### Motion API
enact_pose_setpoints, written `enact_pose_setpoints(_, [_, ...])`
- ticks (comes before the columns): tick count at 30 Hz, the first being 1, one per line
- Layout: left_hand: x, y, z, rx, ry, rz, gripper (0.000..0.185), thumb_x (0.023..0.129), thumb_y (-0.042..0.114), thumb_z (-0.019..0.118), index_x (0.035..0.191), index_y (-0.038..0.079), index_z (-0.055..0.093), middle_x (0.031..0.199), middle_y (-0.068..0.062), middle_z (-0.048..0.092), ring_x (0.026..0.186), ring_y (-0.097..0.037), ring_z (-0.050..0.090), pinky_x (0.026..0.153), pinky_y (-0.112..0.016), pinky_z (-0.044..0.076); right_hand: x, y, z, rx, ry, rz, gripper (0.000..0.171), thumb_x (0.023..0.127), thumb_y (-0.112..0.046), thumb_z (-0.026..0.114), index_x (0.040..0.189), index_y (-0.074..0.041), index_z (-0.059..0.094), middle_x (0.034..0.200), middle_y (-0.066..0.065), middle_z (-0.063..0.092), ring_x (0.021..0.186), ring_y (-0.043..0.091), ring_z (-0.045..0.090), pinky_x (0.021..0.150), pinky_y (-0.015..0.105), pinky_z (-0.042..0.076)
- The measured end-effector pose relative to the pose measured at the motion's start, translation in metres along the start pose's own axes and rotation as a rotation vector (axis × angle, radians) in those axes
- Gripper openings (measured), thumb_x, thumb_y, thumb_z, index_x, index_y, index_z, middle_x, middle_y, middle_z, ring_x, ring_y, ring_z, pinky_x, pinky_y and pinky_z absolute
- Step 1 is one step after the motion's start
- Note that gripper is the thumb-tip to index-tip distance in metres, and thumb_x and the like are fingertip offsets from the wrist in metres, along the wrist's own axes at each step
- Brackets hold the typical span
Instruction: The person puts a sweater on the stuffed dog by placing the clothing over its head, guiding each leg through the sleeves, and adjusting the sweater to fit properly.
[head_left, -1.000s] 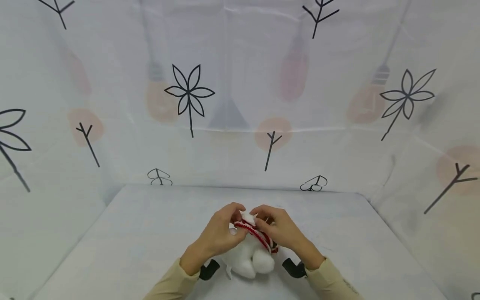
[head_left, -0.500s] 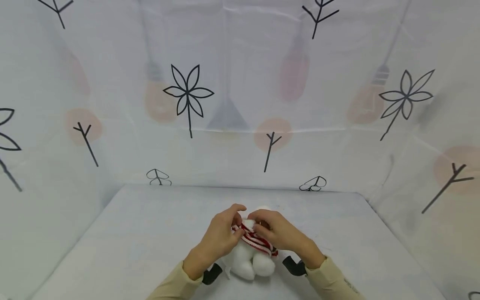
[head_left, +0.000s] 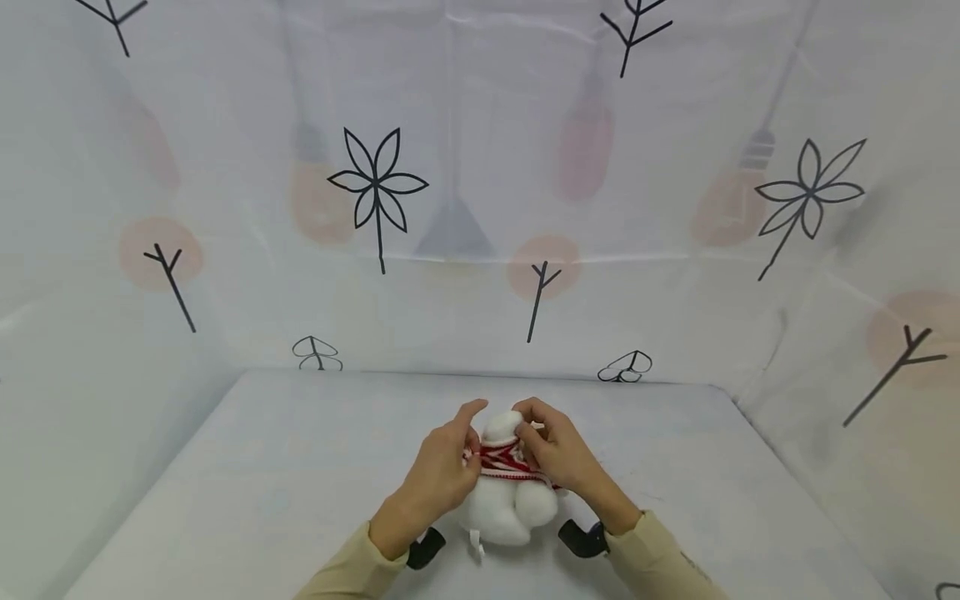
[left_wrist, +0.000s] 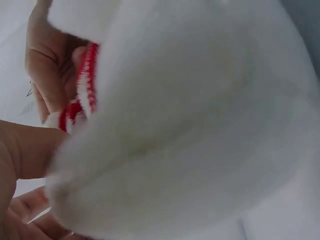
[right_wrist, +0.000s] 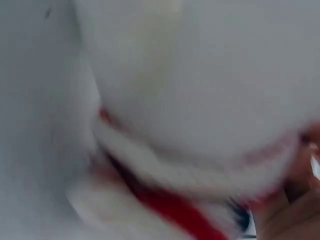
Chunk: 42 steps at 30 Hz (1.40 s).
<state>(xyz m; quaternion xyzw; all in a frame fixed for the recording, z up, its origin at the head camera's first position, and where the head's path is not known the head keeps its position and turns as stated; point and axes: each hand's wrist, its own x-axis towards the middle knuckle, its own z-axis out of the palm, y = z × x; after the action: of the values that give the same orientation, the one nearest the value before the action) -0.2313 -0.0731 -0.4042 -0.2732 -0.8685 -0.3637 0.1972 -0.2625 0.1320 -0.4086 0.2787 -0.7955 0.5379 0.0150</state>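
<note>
- I saw a white plush toy (head_left: 504, 500) sitting near the front edge of the worktop (head_left: 262, 467), between both hands.
- My left hand (head_left: 438, 471) had its fingers curled, pinching the red-and-white knitted band (head_left: 504, 460) at the toy's left side.
- My right hand (head_left: 558, 454) pinched the same band on the right, fingers bent over the toy's top.
- Both wrist views were filled by blurred white plush.

White table (head_left: 300, 467) — plush toy (head_left: 502, 508) atop

place: makeshift recording booth | evidence: printed sheets (head_left: 465, 208) draped around covered table (head_left: 247, 475)
</note>
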Motion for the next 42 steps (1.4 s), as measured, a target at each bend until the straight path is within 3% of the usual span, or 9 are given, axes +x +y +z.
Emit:
enact_pose_setpoints(5, [-0.003,0.003,0.005,-0.012,0.022,-0.004,0.067,0.075,0.001,0.073,0.135,0.004,0.043,0.086,0.0,0.06,0.077,-0.015,0.058,0.067,-0.028,0.048,-0.005,-0.006,-0.002,-0.116,-0.05,-0.02,0.02,0.095,-0.009,0.057,0.11,-0.021,0.058,0.09,0.002,0.059,0.053,0.01,0.053,0.049,0.026,0.046])
enact_pose_setpoints(11, [-0.008,0.007,0.013,-0.051,0.036,-0.009,0.064,0.077,0.002,0.073,0.132,0.005,0.041,0.084,0.002,0.064,0.076,-0.013,0.061,0.067,-0.027,0.049,-0.012,-0.012,-0.001,-0.254,-0.065,-0.183,0.02,0.092,-0.022,0.065,0.111,-0.023,0.062,0.088,-0.007,0.06,0.057,0.007,0.049,0.051,0.024,0.044])
enact_pose_setpoints(17, [-0.011,0.006,0.015,-0.029,0.06,-0.049,0.062,0.075,0.0,0.072,0.129,0.006,0.041,0.079,0.002,0.067,0.07,-0.011,0.061,0.063,-0.025,0.048,-0.012,-0.014,0.004,-0.295,0.011,-0.293,0.02,0.089,-0.002,0.064,0.106,-0.013,0.064,0.089,0.0,0.062,0.065,0.008,0.051,0.058,0.023,0.047])
enact_pose_setpoints(22, [-0.012,0.007,0.013,0.023,0.045,-0.069,0.059,0.077,0.004,0.072,0.128,0.007,0.042,0.077,0.004,0.066,0.067,-0.009,0.06,0.061,-0.026,0.047,-0.012,-0.015,0.007,-0.23,0.06,-0.293,0.02,0.088,0.003,0.062,0.105,-0.007,0.064,0.089,0.01,0.063,0.067,0.013,0.057,0.06,0.026,0.05])
enact_pose_setpoints(29, [-0.008,0.009,0.014,0.051,0.106,-0.035,0.061,0.07,0.006,0.077,0.125,0.003,0.048,0.088,0.001,0.053,0.076,-0.016,0.051,0.067,-0.027,0.044,-0.014,-0.009,0.004,-0.264,0.082,-0.239,0.028,0.089,-0.013,0.068,0.115,-0.018,0.062,0.092,-0.004,0.066,0.066,0.008,0.057,0.059,0.026,0.049])
enact_pose_setpoints(33, [-0.005,0.009,0.008,0.01,0.157,-0.007,0.06,0.072,0.008,0.078,0.124,0.002,0.05,0.099,-0.004,0.057,0.088,-0.021,0.056,0.074,-0.034,0.047,-0.013,-0.006,0.003,-0.22,0.042,-0.233,0.039,0.089,-0.018,0.068,0.125,-0.015,0.056,0.102,-0.002,0.067,0.071,0.009,0.06,0.058,0.028,0.048])
enact_pose_setpoints(37, [-0.002,0.008,0.002,-0.033,0.146,0.017,0.055,0.077,0.004,0.074,0.127,0.005,0.049,0.104,-0.005,0.062,0.094,-0.019,0.06,0.076,-0.036,0.051,-0.013,-0.006,0.003,-0.183,-0.006,-0.23,0.043,0.088,-0.02,0.069,0.128,-0.016,0.054,0.103,-0.002,0.065,0.072,0.011,0.059,0.056,0.026,0.046])
enact_pose_setpoints(42, [0.0,0.002,-0.004,0.028,0.147,0.002,0.053,0.077,0.0,0.073,0.124,0.005,0.05,0.101,-0.005,0.062,0.087,-0.017,0.059,0.071,-0.032,0.05,-0.015,-0.01,0.001,-0.187,-0.037,-0.242,0.046,0.086,-0.022,0.072,0.128,-0.018,0.054,0.11,0.0,0.065,0.087,0.014,0.063,0.07,0.03,0.052])
